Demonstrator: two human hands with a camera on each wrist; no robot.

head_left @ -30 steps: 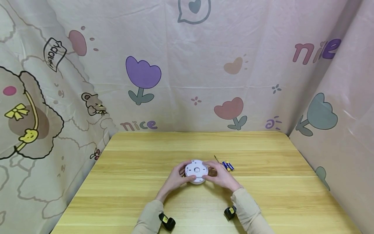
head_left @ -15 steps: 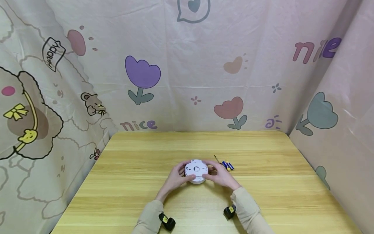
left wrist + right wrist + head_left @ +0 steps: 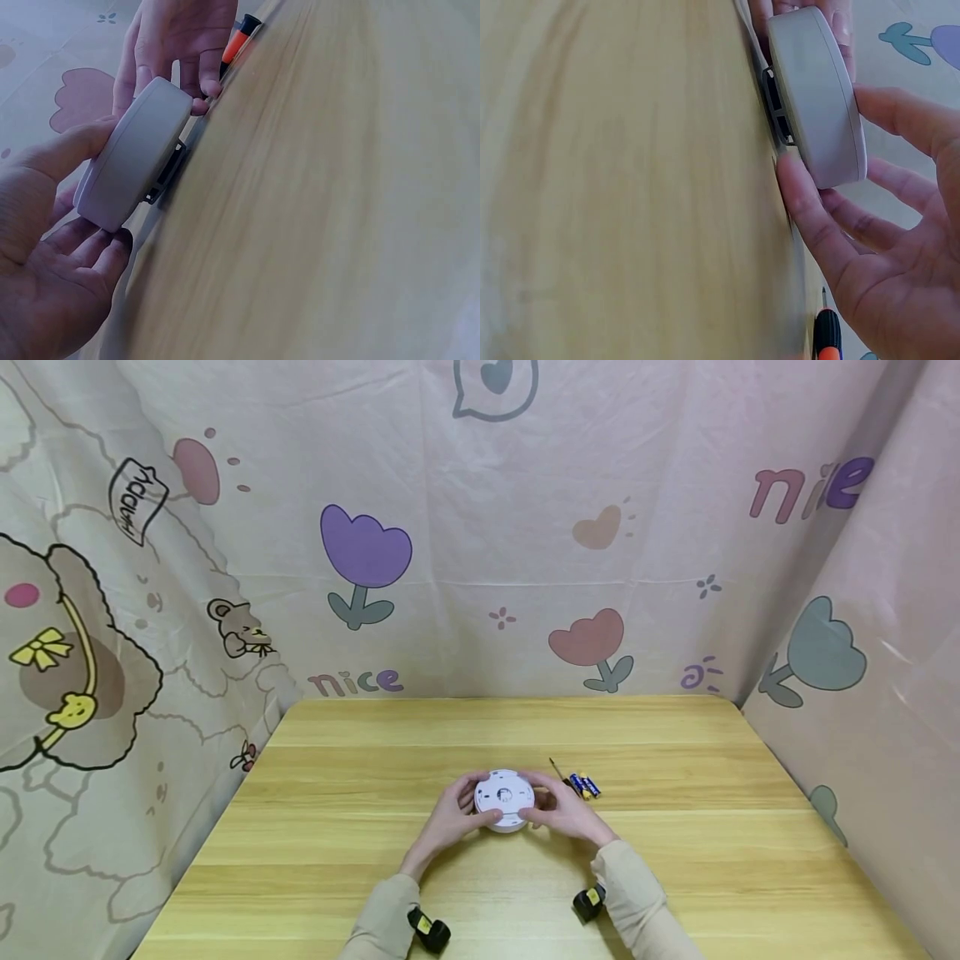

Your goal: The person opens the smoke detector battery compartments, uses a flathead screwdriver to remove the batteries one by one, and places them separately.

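A white round smoke detector (image 3: 505, 796) is held by both hands at the middle of the table, its slotted base plate facing up. My left hand (image 3: 452, 812) grips its left side, thumb on the upper face and fingers beneath. On the opposite side my right hand (image 3: 567, 812) holds it the same way, thumb near the front edge. In the left wrist view the smooth side wall of the smoke detector (image 3: 139, 154) shows, with a dark vented part on its underside. The right wrist view has a fingertip of the right hand (image 3: 900, 262) close to that vent.
Just beyond the right hand lie a screwdriver (image 3: 556, 767) with a black and orange handle and some blue and yellow batteries (image 3: 585, 785). Black wrist cameras (image 3: 430, 931) sit at both sleeves. Behind the wooden table (image 3: 360, 760) hangs a printed curtain (image 3: 465, 527).
The right hand's lower fingers have shifted slightly under the smoke detector. Otherwise both hands and the smoke detector stay in nearly the same place.
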